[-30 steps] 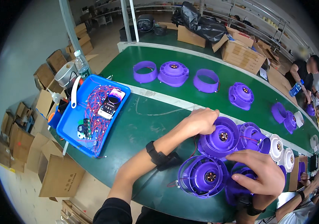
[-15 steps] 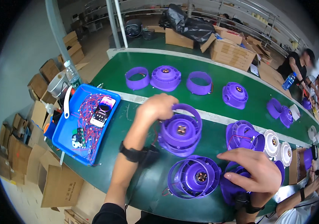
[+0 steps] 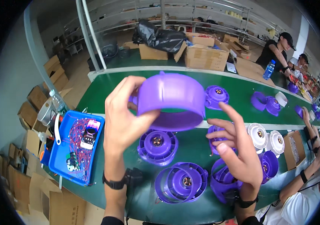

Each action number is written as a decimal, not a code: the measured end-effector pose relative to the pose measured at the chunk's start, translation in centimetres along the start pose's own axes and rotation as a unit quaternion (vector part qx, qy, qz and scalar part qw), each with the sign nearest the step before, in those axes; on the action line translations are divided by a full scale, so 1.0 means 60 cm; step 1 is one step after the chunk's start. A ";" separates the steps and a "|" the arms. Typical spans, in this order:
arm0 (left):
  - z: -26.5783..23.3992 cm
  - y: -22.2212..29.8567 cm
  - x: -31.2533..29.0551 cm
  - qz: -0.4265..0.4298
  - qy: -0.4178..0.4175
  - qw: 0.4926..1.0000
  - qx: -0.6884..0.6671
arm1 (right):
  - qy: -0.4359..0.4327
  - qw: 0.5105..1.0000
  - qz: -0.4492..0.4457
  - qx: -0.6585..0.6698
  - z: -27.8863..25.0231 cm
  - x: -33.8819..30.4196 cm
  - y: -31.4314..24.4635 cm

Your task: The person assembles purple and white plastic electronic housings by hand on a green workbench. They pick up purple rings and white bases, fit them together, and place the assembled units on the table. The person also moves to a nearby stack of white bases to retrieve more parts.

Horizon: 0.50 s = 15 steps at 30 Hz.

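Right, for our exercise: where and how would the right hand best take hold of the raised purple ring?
Probably by its right-hand wall, coming from the right, thumb inside and fingers outside. The purple ring is a hollow band with its opening visible below; the left hand grips its left side, while its right side is free, near the open right hand.

Grey wall (image 3: 12, 101), pale floor (image 3: 76, 77), green worktable (image 3: 102, 88), metal racks (image 3: 163, 15) behind

Ngl, all I can make out from here is big clock-style digits (image 3: 92, 125) on the phone (image 3: 88, 138) left of the left hand (image 3: 124, 114)'s grip. Cardboard box (image 3: 62, 204) well below-left of that grip has print too, but it's blurry.
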<state>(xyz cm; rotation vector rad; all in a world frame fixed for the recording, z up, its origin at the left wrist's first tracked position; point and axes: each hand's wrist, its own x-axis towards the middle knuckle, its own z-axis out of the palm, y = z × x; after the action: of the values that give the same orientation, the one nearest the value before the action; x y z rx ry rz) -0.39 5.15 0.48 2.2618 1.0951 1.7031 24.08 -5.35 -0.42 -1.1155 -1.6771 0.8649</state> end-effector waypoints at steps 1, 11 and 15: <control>0.000 0.027 -0.001 0.032 0.002 0.999 0.018 | 0.017 0.999 -0.010 0.043 0.000 -0.001 0.001; 0.002 0.108 -0.035 0.164 -0.107 0.976 -0.091 | 0.095 0.973 -0.138 0.161 -0.018 0.003 0.003; 0.016 0.087 -0.037 0.179 -0.125 0.962 -0.164 | 0.105 0.966 -0.166 0.166 -0.034 -0.006 0.002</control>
<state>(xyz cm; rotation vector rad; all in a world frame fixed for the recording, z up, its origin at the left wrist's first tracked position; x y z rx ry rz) 2.69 0.29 0.85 2.4619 0.3352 1.5061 26.10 -5.51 0.02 -0.6497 -1.4252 0.7462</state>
